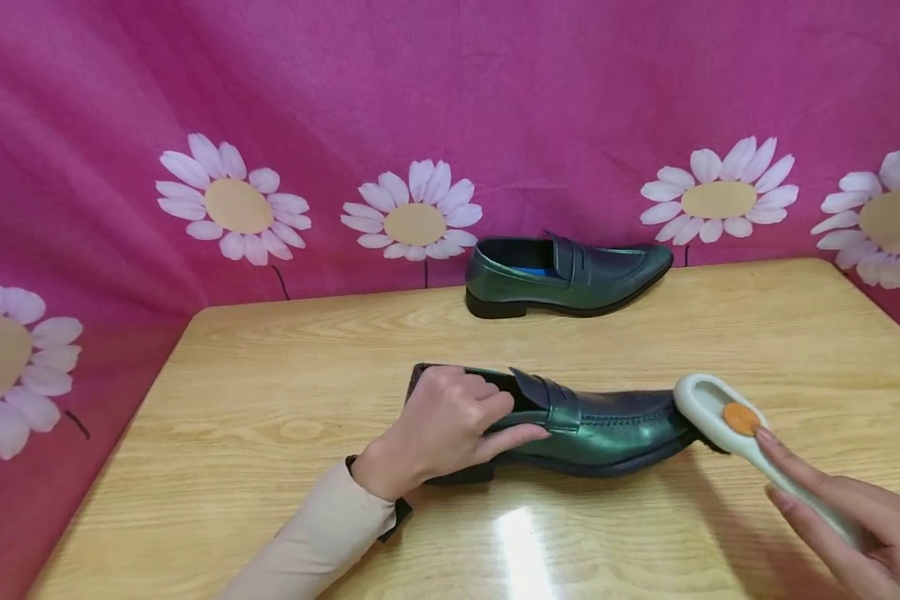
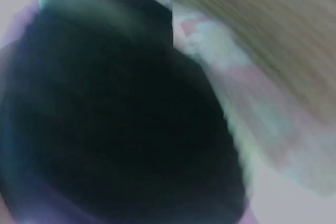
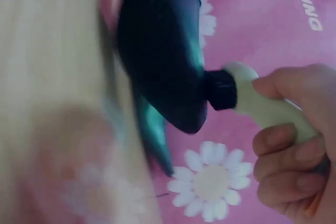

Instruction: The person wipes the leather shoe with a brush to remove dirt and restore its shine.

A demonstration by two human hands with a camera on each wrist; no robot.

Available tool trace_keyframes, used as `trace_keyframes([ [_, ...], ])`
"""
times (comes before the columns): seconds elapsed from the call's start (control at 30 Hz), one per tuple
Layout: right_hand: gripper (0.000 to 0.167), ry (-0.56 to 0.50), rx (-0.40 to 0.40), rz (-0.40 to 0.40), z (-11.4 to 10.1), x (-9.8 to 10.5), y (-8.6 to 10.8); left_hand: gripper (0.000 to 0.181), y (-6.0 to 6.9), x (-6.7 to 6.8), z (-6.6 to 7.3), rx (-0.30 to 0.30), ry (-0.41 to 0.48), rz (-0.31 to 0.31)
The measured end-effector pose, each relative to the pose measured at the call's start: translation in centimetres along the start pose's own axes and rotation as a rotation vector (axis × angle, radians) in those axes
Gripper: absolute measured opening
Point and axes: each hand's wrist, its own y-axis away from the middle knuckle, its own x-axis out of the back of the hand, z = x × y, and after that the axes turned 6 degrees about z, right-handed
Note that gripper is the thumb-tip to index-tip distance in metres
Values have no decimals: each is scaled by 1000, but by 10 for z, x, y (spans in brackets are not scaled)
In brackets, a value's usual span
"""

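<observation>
A dark green penny loafer (image 1: 615, 437) is held just off the table, its toe pointing right. My left hand (image 1: 450, 421) grips it at the heel opening, thumb along the near side and fingers curled over the rim. In my right hand (image 1: 862, 521) is a shoe brush (image 1: 708, 408) with a pale handle, an orange button and dark bristles. Its bristles (image 3: 220, 89) touch the loafer's toe in the right wrist view. The right fingers (image 3: 291, 158) curl round the handle. A blurred dark sole (image 2: 121, 114) fills much of the left wrist view.
The matching green loafer (image 1: 570, 279) stands upright at the back edge of the wooden table (image 1: 285, 375), toe to the right. Behind it hangs a pink cloth (image 1: 330, 83) printed with white daisies. Light glares off the table's front.
</observation>
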Motion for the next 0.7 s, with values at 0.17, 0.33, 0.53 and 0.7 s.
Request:
trace_keyframes([
  [0.17,53,238,-70,-445,-4,-24,17,45,13,-7,-4,-65,-124,-4],
  [0.33,50,154,-43,-641,10,-30,19,47,23,-3,-9,-21,-46,-89],
  [0.53,47,137,-154,-483,12,-19,10,48,21,4,-10,3,18,-229],
  [0.7,51,174,-144,-153,3,-17,6,47,17,5,-5,-28,4,-287],
])
